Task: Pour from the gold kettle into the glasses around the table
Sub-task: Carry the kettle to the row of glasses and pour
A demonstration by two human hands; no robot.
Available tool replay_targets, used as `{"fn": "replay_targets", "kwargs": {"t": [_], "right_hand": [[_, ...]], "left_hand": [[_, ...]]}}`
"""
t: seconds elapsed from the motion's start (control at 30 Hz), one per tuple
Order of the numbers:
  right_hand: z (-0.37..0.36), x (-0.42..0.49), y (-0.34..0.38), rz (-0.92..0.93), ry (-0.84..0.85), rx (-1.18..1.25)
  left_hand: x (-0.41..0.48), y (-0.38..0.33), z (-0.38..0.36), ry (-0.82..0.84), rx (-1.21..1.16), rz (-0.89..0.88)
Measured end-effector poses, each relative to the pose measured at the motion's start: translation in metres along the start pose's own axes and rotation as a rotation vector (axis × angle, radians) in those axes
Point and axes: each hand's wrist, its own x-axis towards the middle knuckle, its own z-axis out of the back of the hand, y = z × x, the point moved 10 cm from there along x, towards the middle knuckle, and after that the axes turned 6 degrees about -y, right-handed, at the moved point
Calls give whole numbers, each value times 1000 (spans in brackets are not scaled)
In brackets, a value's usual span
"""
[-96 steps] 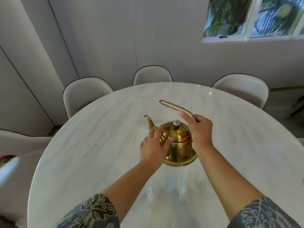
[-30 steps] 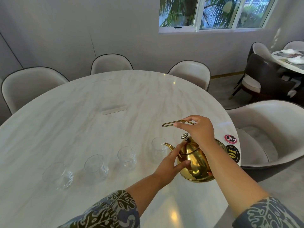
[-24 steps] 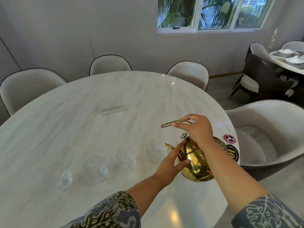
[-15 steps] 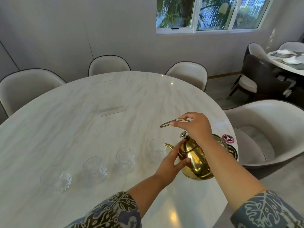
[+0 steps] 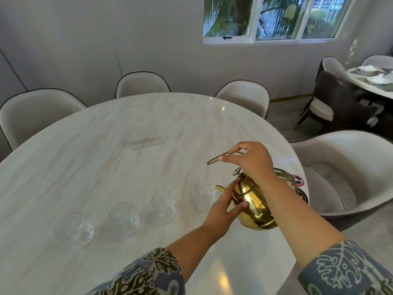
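The gold kettle hangs above the marble table, tilted to the left. My right hand grips its thin wire handle from above. My left hand presses flat against the kettle's front side, below the lid knob. The spout tip sits at the rim of the rightmost clear glass. Three more clear glasses stand in a row to the left: one, another and the last. I cannot tell whether liquid is flowing.
Pale upholstered chairs ring the table, one close on the right. Round stickers lie at the table's right edge behind the kettle. A second table with dishes and dark chairs stands at the far right.
Since the oldest frame the kettle has gone from the table's middle to its right side by the glasses. Over the last second it has risen slightly and tipped further toward the rightmost glass.
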Motion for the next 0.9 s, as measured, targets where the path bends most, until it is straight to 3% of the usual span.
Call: {"fn": "replay_targets", "kwargs": {"t": [0.9], "right_hand": [[5, 6, 14, 31, 8, -60]], "left_hand": [[3, -14, -1, -9, -33, -7]]}}
